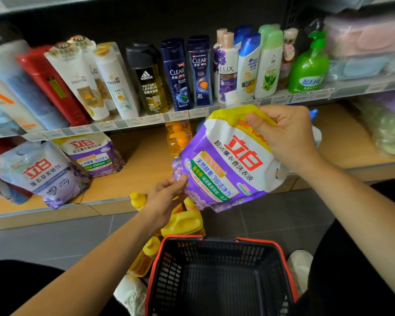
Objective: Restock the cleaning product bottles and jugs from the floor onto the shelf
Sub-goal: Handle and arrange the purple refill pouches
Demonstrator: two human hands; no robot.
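I hold a purple and white detergent refill pouch (226,163) in the air in front of the wooden bottom shelf (144,156). My right hand (285,137) grips its yellow top edge. My left hand (167,197) pinches its lower left corner. Two similar pouches (46,172) lean on the shelf at the left. Yellow jugs and bottles (183,222) stand on the grey floor below the pouch, partly hidden by my left arm. Orange bottles (178,135) stand on the shelf behind the pouch.
An empty black basket with a red rim (217,277) sits on the floor between my knees. The upper shelf (146,122) carries a row of shampoo and soap bottles. Soft packaged goods fill the right side (383,124).
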